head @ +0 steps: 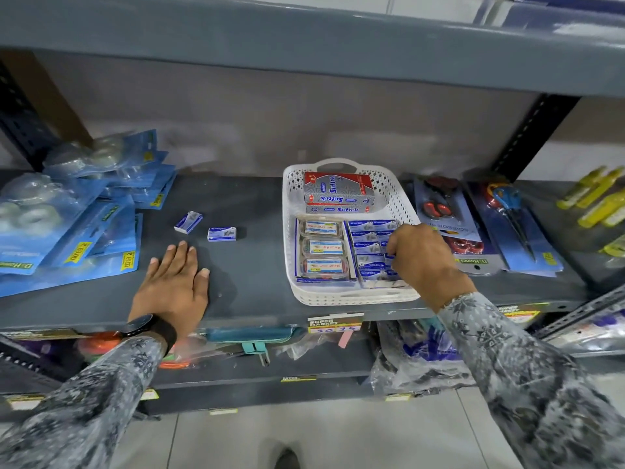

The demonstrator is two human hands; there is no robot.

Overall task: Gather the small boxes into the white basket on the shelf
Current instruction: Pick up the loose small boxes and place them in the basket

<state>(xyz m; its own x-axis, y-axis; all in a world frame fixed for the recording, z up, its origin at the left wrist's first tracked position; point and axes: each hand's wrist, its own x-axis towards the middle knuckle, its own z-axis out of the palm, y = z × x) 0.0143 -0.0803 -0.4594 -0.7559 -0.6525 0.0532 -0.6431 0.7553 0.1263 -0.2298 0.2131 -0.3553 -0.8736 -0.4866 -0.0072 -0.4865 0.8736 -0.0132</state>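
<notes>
A white perforated basket [399, 194] stands on the grey shelf [257, 275], right of centre. Inside it lie several small blue boxes [367, 236] in rows, red-lidded tins and two larger silver-and-red cartons. My right hand [422, 262] reaches into the basket's right side, fingers curled down onto the blue boxes; whether it grips one cannot be made out. Two small blue boxes lie loose on the shelf, one [188, 222] tilted and one [221, 233] flat beside it. My left hand [174, 282] rests flat on the shelf just below them, fingers spread, holding nothing.
Blue blister packs of tape [67, 228] pile up at the shelf's left. Carded scissors [446, 214] and a carded tool [514, 218] lie right of the basket, yellow items beyond. A second shelf hangs close overhead; a lower shelf holds bags and packets.
</notes>
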